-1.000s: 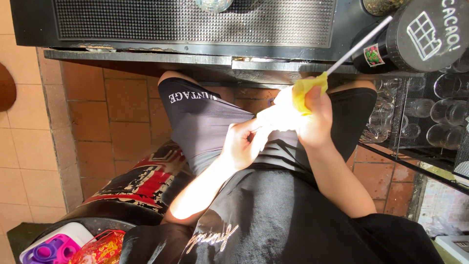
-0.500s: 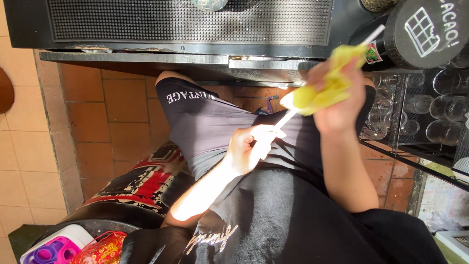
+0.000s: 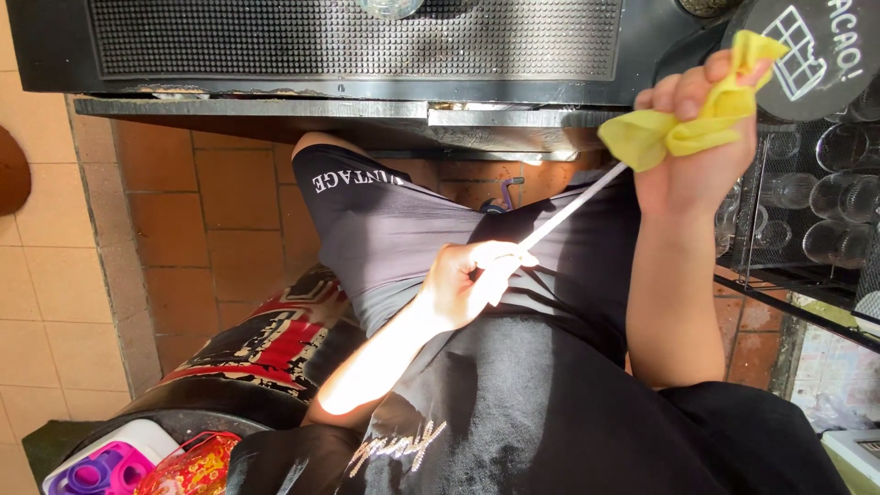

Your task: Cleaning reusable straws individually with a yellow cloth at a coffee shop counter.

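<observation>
The left hand [image 3: 472, 280] is clenched around the lower end of a thin white straight stick [image 3: 573, 206], possibly a straw or rod, pinching it low in front of the person's lap. This grip anchors one end so the stick stays taut along its slanted line. The right hand [image 3: 701, 147] is raised higher and closed around a crumpled yellow soft cloth [image 3: 683, 124], which wraps the stick's upper end; fingers bunch the cloth tight, so it presses all round the stick rather than on one side. With the two hands well apart, nearly the whole length of the stick lies bare between them.

The stick and cloth are held in the air, resting on nothing, just below the front edge of the dark metal table [image 3: 367, 92], whose top carries a black ribbed rubber mat [image 3: 357, 37]. By the right arm a black wire rack of clear drinking glasses [image 3: 816, 211] stands against the table's side. Below is a floor of terracotta tiles [image 3: 229, 229].
</observation>
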